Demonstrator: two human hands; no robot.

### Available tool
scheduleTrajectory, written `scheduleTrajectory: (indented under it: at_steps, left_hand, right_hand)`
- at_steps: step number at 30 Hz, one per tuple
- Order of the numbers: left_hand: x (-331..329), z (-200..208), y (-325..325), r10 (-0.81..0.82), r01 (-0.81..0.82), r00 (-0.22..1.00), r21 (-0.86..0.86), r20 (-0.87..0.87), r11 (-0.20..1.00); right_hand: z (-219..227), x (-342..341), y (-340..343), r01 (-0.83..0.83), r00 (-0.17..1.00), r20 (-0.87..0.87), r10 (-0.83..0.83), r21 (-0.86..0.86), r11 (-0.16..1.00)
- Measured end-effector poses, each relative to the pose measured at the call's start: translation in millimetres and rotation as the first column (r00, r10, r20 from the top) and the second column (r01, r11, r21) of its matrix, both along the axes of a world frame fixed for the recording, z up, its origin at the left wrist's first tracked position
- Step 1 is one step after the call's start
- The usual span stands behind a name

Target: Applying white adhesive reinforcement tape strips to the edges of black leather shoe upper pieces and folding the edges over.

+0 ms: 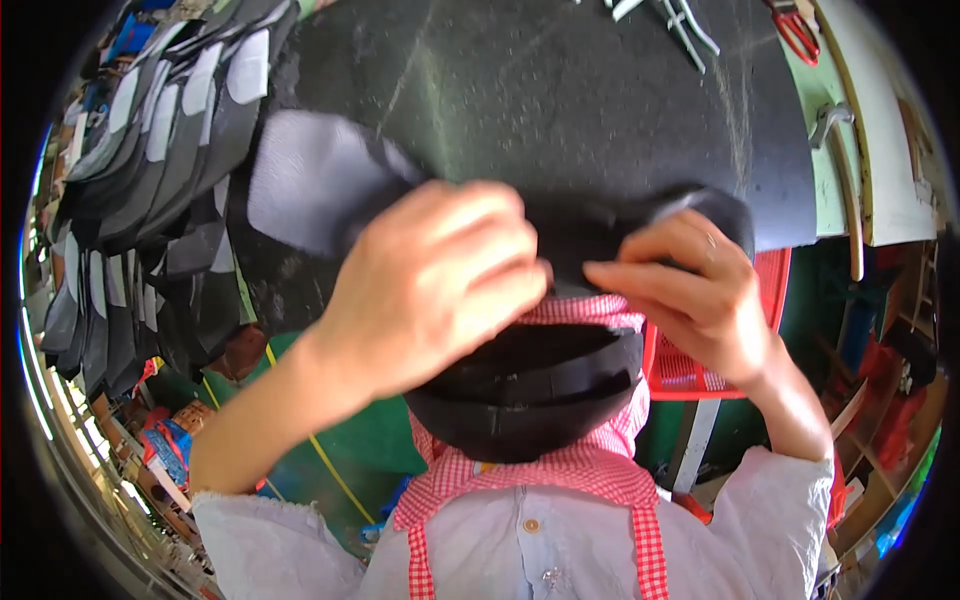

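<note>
A black, leather-like piece (570,235) lies bent across the near edge of the black work mat (560,110), in front of my body. A smooth grey panel (310,185) shows beyond my left hand and seems to belong to the same piece. My left hand (440,285), blurred by motion, has its fingers curled in on the near edge of the piece. Close beside it, my right hand (695,285) pinches that edge between thumb and fingers, under a raised, curved part of the piece. Curved black pieces (520,420) rest on my red-checked apron.
Many similar black pieces with grey tabs (190,130) hang in rows at the left. Pliers (685,30) and a red-handled tool (795,30) lie at the far side. A hammer (850,190) rests at the right. A red plastic basket (680,365) stands below the mat's right edge.
</note>
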State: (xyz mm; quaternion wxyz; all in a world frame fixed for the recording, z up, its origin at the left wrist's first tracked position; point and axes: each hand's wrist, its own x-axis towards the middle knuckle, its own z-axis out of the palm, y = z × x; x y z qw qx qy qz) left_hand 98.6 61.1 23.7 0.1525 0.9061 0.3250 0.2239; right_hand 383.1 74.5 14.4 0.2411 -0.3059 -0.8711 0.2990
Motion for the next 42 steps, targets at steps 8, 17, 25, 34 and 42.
scheduleTrajectory:
  at_steps: [8, 17, 25, 34, 42]
  left_hand:
    - [-16, -4, -96, 0.143, -0.084, 0.986, -0.996, -0.081, 0.014]
    - [-75, 41, 34, 0.426, -0.432, 0.894, -0.019, -0.138, 0.901]
    - [-262, 43, 150, 0.924, -0.782, -0.038, 0.587, -0.381, 0.21]
    - [-185, 62, 118, 0.745, -0.669, 0.656, 0.55, 0.121, 0.5]
    - [-120, -1, 99, 0.482, -0.446, 0.876, 0.368, -0.005, 0.816]
  right_hand:
    - [10, 15, 11, -0.214, 0.959, 0.109, 0.26, -0.317, 0.924]
    - [-23, 16, 172, 0.56, 0.748, 0.154, -0.645, 0.375, 0.739]
    - [10, -18, 110, 0.112, 0.98, 0.173, -0.099, -0.07, 0.991]
    - [3, 18, 115, 0.281, 0.924, 0.159, -0.348, 0.337, 0.899]
    - [23, 11, 134, 0.335, 0.924, 0.06, -0.379, 0.354, 0.873]
